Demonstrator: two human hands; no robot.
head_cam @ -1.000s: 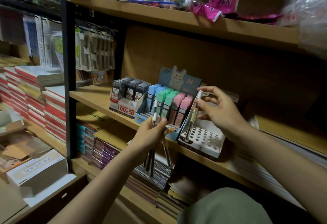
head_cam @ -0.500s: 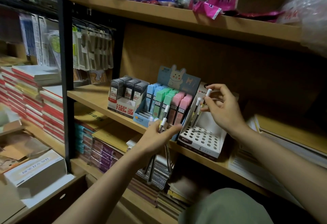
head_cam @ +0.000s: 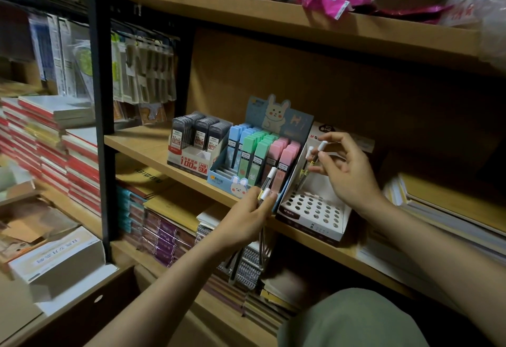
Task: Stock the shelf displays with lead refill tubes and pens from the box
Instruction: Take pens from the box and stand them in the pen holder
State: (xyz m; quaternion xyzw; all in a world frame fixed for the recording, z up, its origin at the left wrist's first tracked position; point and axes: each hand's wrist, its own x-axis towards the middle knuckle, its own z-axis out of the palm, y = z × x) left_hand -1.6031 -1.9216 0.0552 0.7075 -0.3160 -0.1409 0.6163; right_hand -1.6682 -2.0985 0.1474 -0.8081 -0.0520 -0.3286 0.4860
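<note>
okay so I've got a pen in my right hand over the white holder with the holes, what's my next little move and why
Probably lower the pen in your right hand into a hole at the back of the white holder: its tip is already angled down there, most holes look unfilled, and your left hand holds more.

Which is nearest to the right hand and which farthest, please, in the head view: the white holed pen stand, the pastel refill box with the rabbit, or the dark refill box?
1. White holed pen stand, directly under the right hand.
2. Pastel refill box, just left of it.
3. Dark refill box, farthest left on the shelf.

Right hand (head_cam: 347, 171) lower over holder (head_cam: 315, 209)
</note>
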